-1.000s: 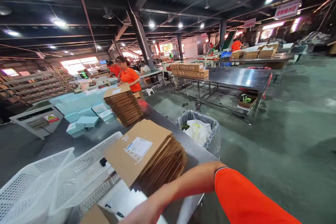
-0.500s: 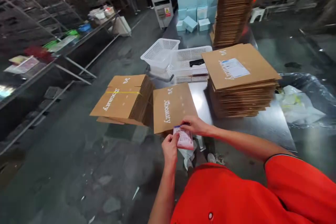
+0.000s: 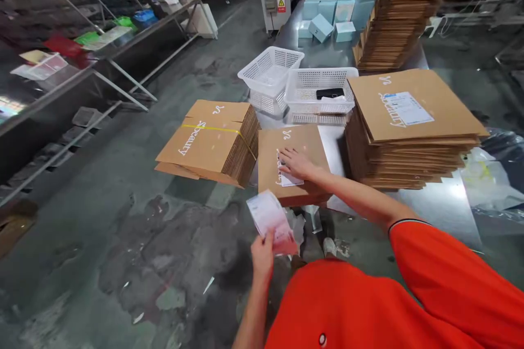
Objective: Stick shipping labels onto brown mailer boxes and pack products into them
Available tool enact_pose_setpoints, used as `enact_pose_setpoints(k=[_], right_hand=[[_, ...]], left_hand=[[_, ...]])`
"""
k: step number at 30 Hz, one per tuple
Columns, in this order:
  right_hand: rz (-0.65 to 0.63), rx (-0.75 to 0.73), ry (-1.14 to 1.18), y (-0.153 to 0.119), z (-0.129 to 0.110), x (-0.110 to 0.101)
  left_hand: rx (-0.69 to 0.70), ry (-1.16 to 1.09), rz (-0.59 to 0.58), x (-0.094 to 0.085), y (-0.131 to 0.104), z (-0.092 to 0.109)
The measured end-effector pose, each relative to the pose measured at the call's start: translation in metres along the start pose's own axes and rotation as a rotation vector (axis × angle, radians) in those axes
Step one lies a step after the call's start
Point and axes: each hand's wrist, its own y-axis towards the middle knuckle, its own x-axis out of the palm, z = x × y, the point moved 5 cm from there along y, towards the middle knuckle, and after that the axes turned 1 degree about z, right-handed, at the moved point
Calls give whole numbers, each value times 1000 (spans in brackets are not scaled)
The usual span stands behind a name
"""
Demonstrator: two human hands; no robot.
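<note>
Our left fingers [image 3: 269,240] pinch shipping labels [image 3: 268,212], our right fingers [image 3: 289,158] lie spread on a labelled carton [image 3: 303,140], the strapped bundle [image 3: 219,146] showing none.

Bright red-orange is what's seen here: a shirt [image 3: 347,305], worn below the bare left hand [image 3: 262,255] and bare right hand [image 3: 295,163]. Back from the right hand, a short sleeve [image 3: 442,262] is finished with a dark hem [image 3: 409,222], and that's traced by a thin pale line! Lower than the left hand, a small round button [image 3: 322,340] is spotted; rightward of it, a pale shoe [image 3: 329,247] is glimpsed.
</note>
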Motion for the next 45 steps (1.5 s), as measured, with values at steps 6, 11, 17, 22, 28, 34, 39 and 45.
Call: enact_pose_setpoints(k=[6,11,17,22,28,34,39,45], right_hand=[[-16,-251,123,-79,-29,23],[175,595,268,-117,64,-6],[510,604,630,-155,93,-91],[879,582,361,-221,207,-226],[535,799,-55,-233,273,-264],[47,-16,816,-140,88,-158],[-171,50,1115,-116,17,-83],[-28,6,910,-108,-12,-48]], left_hand=[[244,-3,-59,8,49,36],[331,115,-113,20,22,41],[204,79,7,19,-20,51],[163,-120,-267,71,-40,86],[181,-98,-441,115,-60,95],[224,1,-445,119,-70,83],[174,-240,-451,100,-63,86],[164,-275,-133,77,-21,99]])
